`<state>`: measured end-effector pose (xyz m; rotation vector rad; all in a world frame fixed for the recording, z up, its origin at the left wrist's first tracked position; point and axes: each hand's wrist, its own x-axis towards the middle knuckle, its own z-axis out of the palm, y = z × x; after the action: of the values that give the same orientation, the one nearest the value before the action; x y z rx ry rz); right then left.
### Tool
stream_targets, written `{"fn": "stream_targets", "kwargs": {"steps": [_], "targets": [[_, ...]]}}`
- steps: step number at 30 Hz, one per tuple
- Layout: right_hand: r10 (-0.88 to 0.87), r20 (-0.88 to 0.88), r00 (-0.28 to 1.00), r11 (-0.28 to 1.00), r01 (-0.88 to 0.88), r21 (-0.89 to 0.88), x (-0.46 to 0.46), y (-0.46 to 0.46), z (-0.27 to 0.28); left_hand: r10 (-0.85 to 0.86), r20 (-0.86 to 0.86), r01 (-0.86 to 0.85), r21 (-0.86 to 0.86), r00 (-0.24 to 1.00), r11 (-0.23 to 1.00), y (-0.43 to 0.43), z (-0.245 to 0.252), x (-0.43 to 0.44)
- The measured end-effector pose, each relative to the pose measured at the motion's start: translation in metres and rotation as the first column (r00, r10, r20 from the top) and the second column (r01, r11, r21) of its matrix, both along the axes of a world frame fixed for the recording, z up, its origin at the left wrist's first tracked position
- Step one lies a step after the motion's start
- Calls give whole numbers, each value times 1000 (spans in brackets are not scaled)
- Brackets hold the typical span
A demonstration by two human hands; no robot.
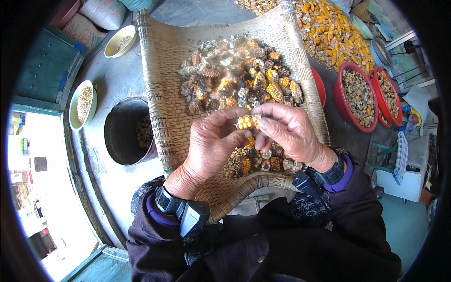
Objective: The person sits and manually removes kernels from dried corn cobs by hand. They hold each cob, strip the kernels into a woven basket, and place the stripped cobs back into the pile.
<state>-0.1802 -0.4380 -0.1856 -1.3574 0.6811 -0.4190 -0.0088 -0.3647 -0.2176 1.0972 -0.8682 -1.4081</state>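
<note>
Between my two hands is a short piece of corn cob with a patch of yellow kernels facing up. My left hand pinches its left side with thumb and fingertips. From the other side, my right hand grips the cob's right end by thumb and forefinger. Beneath them lies a woven wicker winnowing tray, its near edge at my lap. A heap of broken, dark and mouldy cob pieces covers the middle of the tray. Loose kernels and more cob pieces lie below my hands.
A dark metal bucket with some cob pieces stands left of the tray. Two bowls of grain, one pale green and one cream, sit on the floor. Red basins stand at the right, before a pile of yellow corn cobs.
</note>
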Motion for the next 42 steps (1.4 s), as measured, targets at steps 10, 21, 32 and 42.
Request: {"fn": "stream_targets", "kwargs": {"steps": [10, 21, 32, 42], "targets": [[13, -6, 1000, 918, -14, -397, 1, -2, -6, 9, -6, -9, -20, 1000, 1000, 2, 2, 2], [-232, 87, 969, 529, 200, -825, 10, 3, -11, -87, -117, 83, -36, 989, 996, 5, 8, -2], [-84, 109, 990, 733, 136, -667, 7, 6, -8, -189, -292, 207, 33, 938, 978, 1, 5, 6], [-206, -52, 977, 847, 151, -510, 12, 13, -12, -225, -3, 225, 16, 974, 974, 2, 9, -9]]}}
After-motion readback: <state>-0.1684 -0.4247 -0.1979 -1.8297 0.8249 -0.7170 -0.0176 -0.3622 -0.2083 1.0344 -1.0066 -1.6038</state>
